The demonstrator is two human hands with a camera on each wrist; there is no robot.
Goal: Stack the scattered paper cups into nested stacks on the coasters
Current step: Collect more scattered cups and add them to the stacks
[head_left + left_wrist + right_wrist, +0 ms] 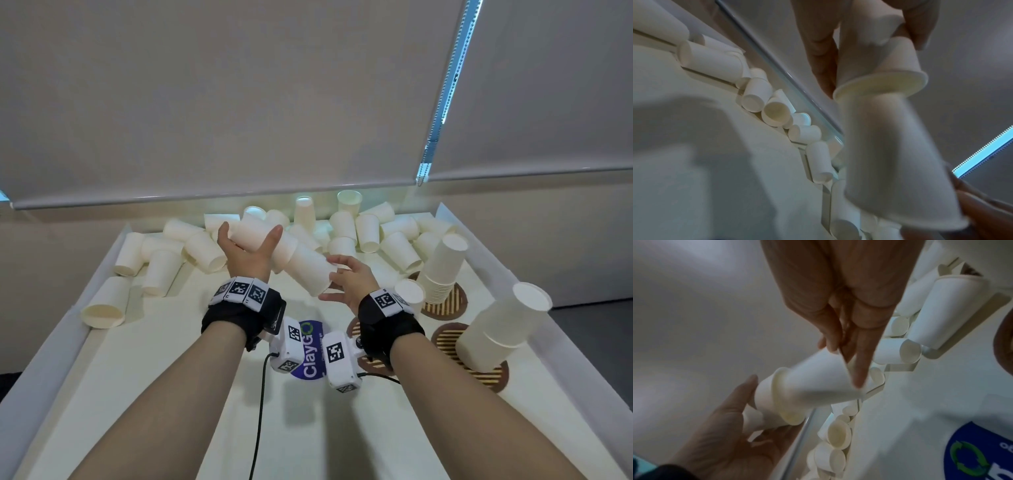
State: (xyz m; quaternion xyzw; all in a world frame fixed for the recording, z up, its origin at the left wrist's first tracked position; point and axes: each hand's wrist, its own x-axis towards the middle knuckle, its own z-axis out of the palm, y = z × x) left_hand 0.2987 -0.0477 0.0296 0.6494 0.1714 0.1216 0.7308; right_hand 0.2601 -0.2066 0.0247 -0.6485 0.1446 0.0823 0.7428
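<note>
Nesting step, mid-air.
Left hand (251,253) grips held stack (255,233) above the tray (171,359); right hand (349,282) pinches outer cup (310,270) at its rim. Next likely needs: push home squarely, then carry to a coaster (445,305).

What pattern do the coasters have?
Brown coasters with pale yellow stripes, best seen in the head view.

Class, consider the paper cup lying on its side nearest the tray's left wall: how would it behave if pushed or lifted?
The cup lies on its side, so a push would probably roll it, curving because it tapers. Its open, empty paper body suggests it is light and may dent under a firm grip.
</note>
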